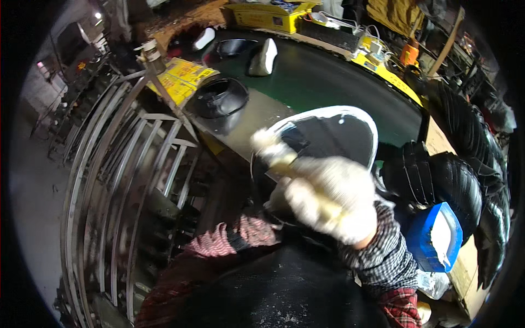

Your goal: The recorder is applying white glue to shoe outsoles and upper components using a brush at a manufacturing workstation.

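My right hand [333,199], in a whitish knit glove, is closed around a brush [268,146] with a pale, motion-blurred head. It is over a black shoe upper [333,136], whose curved edge carries a wet white band like glue. My left hand [277,195] is mostly hidden behind the right one. A greyish bit of its glove shows against the upper's lower part, where it appears to grip the upper. Its pink striped sleeve comes in from below. To the right of my right hand stands a blue container [418,240] with white liquid in it.
A dark green-black table [328,71] bears black uppers [220,98], white shoe-shaped forms [268,57] and yellow cardboard [180,79]. Stacked black uppers [432,177] crowd the right side. A metal rack [117,218] stands left. At the back are a yellow box [268,17] and cables.
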`<move>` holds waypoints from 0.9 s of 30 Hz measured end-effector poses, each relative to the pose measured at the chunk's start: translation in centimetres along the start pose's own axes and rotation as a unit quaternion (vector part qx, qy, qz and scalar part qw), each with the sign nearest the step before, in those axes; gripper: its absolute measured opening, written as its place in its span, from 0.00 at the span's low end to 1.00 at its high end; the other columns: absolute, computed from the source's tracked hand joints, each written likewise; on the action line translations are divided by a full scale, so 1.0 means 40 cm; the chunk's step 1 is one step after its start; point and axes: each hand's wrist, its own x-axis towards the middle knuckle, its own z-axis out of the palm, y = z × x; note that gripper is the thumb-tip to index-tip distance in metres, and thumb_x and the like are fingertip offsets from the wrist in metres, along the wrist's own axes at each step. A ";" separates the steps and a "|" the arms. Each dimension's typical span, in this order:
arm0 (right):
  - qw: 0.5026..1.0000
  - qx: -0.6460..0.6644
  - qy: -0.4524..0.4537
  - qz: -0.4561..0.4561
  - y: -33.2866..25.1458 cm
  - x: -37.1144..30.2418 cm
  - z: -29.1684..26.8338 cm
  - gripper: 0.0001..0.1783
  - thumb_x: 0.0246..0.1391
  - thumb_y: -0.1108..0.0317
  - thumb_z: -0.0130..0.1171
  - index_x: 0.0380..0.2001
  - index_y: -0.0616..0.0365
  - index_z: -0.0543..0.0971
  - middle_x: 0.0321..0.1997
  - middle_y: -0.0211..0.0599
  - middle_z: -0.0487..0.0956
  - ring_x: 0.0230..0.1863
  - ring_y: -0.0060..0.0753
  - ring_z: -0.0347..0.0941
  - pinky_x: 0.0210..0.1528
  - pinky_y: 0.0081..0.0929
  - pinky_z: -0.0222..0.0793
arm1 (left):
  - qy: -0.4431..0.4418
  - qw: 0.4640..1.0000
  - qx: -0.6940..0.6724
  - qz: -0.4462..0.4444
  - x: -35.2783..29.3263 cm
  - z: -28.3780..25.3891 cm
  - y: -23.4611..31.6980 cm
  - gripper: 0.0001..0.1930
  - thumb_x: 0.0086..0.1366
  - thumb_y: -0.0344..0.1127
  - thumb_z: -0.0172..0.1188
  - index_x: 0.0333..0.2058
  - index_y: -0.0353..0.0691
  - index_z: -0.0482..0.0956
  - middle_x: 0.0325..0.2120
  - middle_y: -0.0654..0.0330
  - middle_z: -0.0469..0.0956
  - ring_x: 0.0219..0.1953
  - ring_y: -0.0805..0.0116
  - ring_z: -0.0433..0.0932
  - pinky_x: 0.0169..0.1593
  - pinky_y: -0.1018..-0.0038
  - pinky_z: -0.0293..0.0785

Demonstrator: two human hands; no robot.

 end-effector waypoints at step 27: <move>0.880 0.105 0.224 0.405 0.118 -0.486 -0.076 0.12 0.49 0.78 0.59 0.39 0.66 0.79 0.37 0.42 0.80 0.36 0.32 0.78 0.39 0.22 0.73 | 0.050 0.973 -0.213 -0.069 0.011 -0.052 0.115 0.29 0.63 0.26 0.47 0.64 0.37 0.56 0.58 0.49 0.67 0.52 0.59 0.75 0.52 0.65 0.76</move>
